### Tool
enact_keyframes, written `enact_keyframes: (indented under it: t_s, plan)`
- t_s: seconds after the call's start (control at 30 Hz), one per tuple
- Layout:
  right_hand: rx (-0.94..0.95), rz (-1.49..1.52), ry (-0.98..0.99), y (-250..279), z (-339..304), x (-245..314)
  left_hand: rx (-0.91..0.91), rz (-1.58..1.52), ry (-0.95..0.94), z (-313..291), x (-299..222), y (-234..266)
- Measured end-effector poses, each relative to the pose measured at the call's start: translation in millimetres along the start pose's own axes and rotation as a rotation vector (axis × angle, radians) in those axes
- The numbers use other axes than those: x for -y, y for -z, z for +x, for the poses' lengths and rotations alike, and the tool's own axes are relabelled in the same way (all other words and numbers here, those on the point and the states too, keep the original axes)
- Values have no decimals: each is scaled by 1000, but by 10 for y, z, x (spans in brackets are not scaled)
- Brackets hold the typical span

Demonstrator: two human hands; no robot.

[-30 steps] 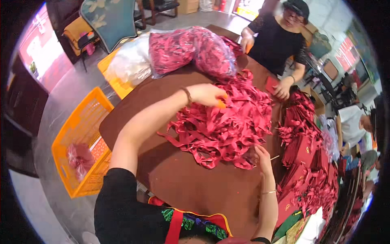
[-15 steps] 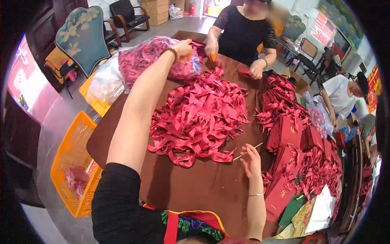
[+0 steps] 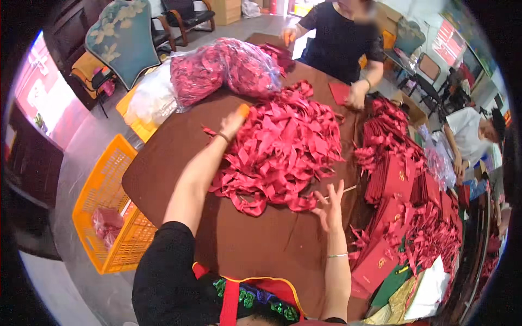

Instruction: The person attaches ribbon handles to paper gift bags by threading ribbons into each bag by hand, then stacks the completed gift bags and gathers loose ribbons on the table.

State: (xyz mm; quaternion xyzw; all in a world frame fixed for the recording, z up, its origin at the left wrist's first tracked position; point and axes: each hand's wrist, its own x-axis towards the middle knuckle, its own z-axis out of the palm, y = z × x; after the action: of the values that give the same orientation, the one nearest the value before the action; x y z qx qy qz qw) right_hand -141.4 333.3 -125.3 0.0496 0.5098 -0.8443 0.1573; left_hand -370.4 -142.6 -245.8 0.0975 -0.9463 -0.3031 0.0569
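Note:
A large heap of crimson ribbon loops (image 3: 288, 146) covers the middle of the brown-covered table (image 3: 255, 239). At the heap's left edge, my left hand (image 3: 234, 122) rests against the ribbons with its fingers stretched out, an orange cover on one fingertip. Nothing shows gripped in it, though part of the fingers is hard to see. By the heap's near right edge, my right hand (image 3: 330, 211) pinches a thin pale stick (image 3: 348, 189), its other fingers spread.
Clear bags of red ribbons (image 3: 223, 70) lie at the far left. Stacked red paper bags (image 3: 380, 261) with ribbon handles line the right side. An orange crate (image 3: 122, 255) stands left of the table. Across it, a co-worker's hand (image 3: 357, 95) touches a red piece.
My left hand has come back from the clear bags to the heap's left edge. My right hand keeps the stick, fingers more spread. The co-worker's orange-tipped hand has drawn back.

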Motion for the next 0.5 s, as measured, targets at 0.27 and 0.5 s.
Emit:
enact_keyframes:
  t_s: [0.27,0.5]
  plan:
    - [-88,-62,110,122,378,-294,325,-856,-721,-418,-1687,-1285]
    - [-75,59,96,-129,350,-201,314,-547,-610,-668,-1979,-1129]
